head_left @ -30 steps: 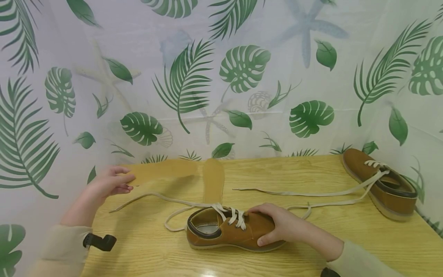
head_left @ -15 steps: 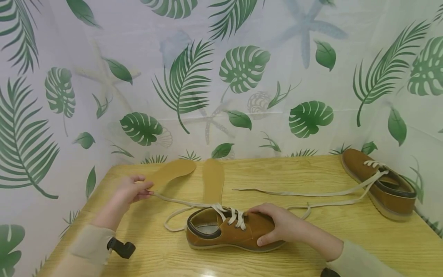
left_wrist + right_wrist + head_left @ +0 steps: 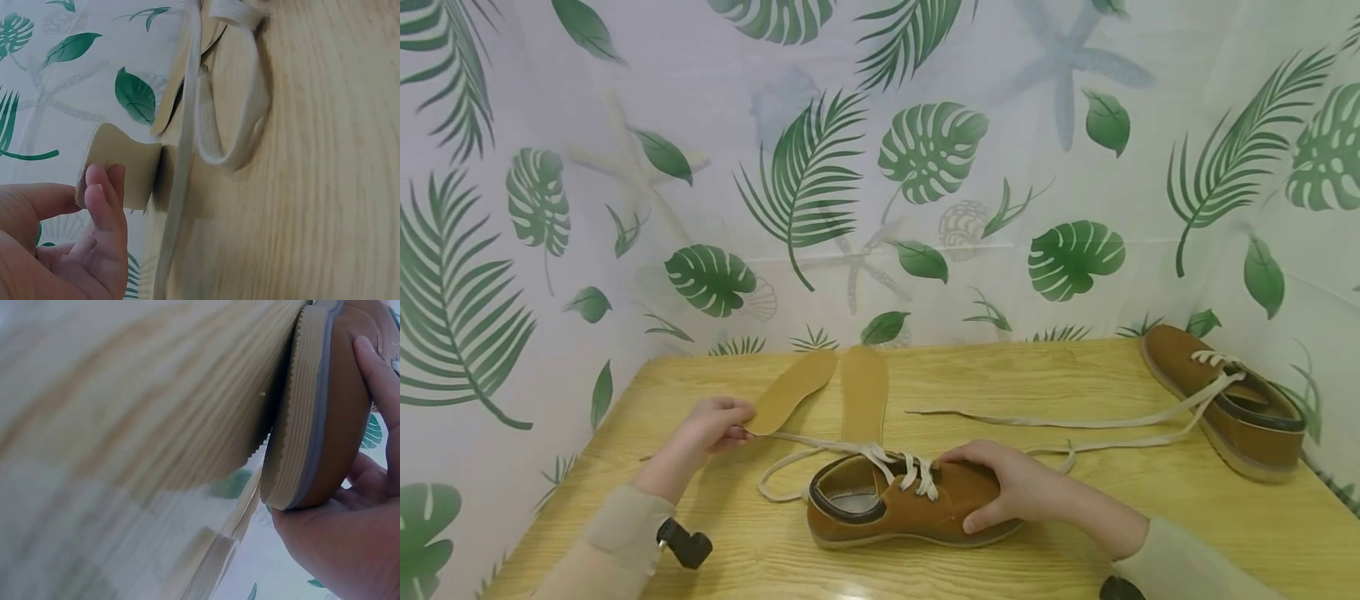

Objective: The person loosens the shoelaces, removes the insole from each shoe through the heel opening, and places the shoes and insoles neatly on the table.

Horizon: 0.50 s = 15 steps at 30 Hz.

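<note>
Between thumb and fingers, my left hand (image 3: 711, 425) pinches the near end of a tan insole (image 3: 795, 392), whose far end points toward the back of the table. In the left wrist view the held insole (image 3: 122, 159) is seen bent, close to a shoelace (image 3: 187, 125). My right hand (image 3: 1018, 492) grips the toe of a brown shoe (image 3: 917, 521) that lies sideways in front of me, its opening to the left. From the right wrist view, the thumb lies along the side of the brown upper (image 3: 344, 406), above the ridged sole (image 3: 294, 425).
Beside the held insole, a second insole (image 3: 863, 392) lies flat behind the shoe. Another brown shoe (image 3: 1232, 400) stands at the back right, its long laces (image 3: 1052, 422) stretched leftward over the wooden table (image 3: 760, 550). A leaf-patterned curtain (image 3: 820, 167) hangs behind.
My left hand has moved right and nearer, bringing the insole toward the shoe and turning it from sideways to slanting away from me. My right hand stays on the shoe's toe.
</note>
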Available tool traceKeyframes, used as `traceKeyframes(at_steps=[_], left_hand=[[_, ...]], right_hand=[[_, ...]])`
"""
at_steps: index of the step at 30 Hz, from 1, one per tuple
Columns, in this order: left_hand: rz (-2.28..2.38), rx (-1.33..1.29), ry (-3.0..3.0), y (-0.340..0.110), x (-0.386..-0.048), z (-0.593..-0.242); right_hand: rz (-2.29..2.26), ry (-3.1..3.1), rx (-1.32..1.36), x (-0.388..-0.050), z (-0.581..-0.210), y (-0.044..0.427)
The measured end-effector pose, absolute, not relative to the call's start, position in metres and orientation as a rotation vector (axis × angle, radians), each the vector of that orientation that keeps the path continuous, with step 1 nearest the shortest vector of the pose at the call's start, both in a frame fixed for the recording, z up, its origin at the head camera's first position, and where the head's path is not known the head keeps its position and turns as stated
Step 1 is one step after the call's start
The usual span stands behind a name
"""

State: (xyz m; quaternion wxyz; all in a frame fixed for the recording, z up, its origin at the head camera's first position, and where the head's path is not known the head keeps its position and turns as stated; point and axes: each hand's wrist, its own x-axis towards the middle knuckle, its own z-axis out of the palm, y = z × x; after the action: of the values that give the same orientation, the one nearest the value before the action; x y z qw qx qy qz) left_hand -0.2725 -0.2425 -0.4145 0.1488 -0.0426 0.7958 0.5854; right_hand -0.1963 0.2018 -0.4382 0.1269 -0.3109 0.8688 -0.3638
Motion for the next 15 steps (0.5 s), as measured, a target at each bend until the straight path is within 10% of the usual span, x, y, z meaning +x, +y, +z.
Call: traceKeyframes(at_steps=[15], left_hand=[[1.722,-0.165,2.289,-0.228,-0.264,-0.432]], right_hand=[[-1.101,2.466,-0.948,-0.200,-0.439,0.206]])
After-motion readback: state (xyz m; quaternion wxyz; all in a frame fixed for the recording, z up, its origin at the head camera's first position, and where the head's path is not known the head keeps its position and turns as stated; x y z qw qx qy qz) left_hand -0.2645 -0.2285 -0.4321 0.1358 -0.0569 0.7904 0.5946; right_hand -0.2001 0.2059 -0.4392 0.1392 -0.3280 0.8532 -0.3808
